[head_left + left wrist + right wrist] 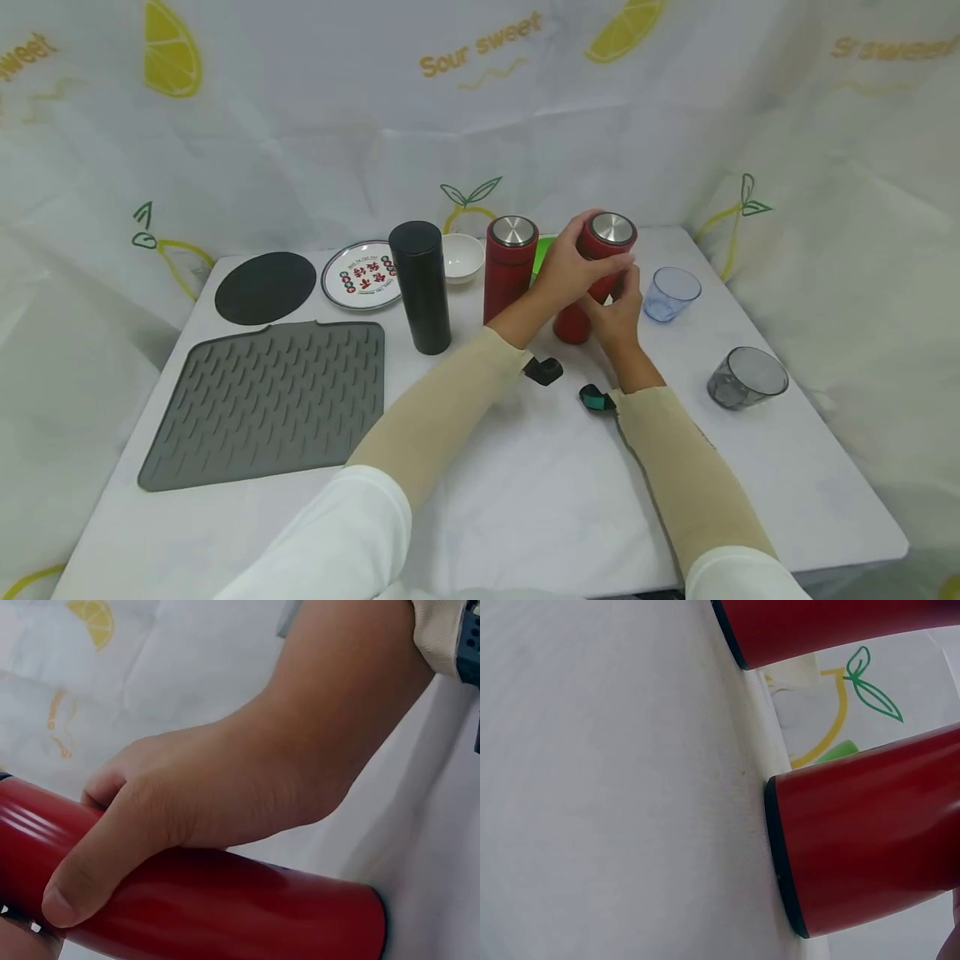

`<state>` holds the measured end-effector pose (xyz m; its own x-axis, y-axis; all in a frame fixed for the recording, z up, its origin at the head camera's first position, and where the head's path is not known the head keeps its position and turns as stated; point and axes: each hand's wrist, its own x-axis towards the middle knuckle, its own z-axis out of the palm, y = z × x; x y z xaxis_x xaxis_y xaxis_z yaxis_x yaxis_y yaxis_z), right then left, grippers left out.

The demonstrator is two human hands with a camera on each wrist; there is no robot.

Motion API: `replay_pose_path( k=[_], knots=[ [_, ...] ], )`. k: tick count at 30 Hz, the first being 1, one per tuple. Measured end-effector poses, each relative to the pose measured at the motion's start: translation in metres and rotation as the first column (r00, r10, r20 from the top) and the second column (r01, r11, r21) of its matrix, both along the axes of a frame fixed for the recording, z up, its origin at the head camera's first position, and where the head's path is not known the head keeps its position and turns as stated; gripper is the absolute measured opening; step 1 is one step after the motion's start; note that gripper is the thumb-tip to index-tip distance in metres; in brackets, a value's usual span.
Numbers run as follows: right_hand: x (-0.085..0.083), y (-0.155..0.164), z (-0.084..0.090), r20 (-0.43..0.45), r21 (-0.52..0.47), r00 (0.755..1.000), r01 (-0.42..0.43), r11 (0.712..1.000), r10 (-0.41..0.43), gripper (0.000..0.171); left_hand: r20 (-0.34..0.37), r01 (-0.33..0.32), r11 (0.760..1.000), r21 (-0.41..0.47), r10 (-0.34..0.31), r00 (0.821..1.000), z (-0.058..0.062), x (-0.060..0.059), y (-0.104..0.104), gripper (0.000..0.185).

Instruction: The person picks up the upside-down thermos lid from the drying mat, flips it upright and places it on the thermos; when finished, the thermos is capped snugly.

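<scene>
Nearest the camera, two beige-sleeved forearms reach across the white table to a tall red cylindrical flask with a steel-topped lid, which leans toward the person with its base on the tabletop, right of table centre. The left hand wraps the flask's upper part just under the lid, fingers and thumb curled round it; the left wrist view shows the thumb lying along the red wall. The right hand grips the middle of the body from the near side, fingers curled.

Just left of it stands a second red steel-topped flask, upright and close; beyond that a tall black flask. A pale blue clear cup stands to the right, a grey clear cup lies tilted nearer the edge.

Because the held flask is tilted on its base rim, a slip of either grip could probably let it skid or topple into its red neighbour or the blue cup.
</scene>
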<state>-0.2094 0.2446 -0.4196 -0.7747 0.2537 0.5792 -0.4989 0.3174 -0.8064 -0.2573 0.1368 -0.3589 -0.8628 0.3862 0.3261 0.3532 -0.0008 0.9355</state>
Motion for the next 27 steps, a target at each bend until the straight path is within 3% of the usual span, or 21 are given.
replay_pose_path(
  k=[3,6,10,12,14,20,27],
  knots=[
    [-0.002,-0.002,0.000,0.004,0.011,1.000,0.000,1.000,0.000,0.057,-0.015,-0.009,1.000,-0.016,0.008,1.000,-0.003,0.000,-0.003,0.080],
    [-0.002,-0.003,0.000,0.010,0.023,1.000,0.011,1.000,-0.011,0.056,-0.084,-0.087,0.996,-0.028,0.085,0.993,-0.006,0.005,-0.003,0.085],
    [-0.001,-0.001,0.000,0.009,0.023,1.000,0.023,0.999,-0.023,0.054,-0.220,-0.203,0.979,-0.003,0.197,0.955,-0.008,0.014,0.001,0.078],
    [0.000,0.001,0.000,0.000,0.016,1.000,0.025,1.000,-0.025,0.053,-0.253,-0.235,0.972,0.000,0.228,0.940,-0.006,0.017,0.002,0.074],
    [0.000,0.001,0.000,-0.009,0.016,1.000,0.030,0.999,-0.030,0.052,-0.262,-0.263,0.965,-0.009,0.251,0.932,-0.004,0.017,0.003,0.073],
    [-0.001,0.001,-0.001,-0.041,0.004,0.999,0.031,1.000,-0.030,0.051,-0.224,-0.289,0.957,0.005,0.283,0.933,0.004,0.017,0.006,0.073],
    [-0.002,-0.002,-0.001,-0.019,0.015,0.999,0.028,0.999,-0.028,0.052,-0.227,-0.314,0.949,0.022,0.310,0.923,0.001,0.018,0.005,0.071]
  ],
)
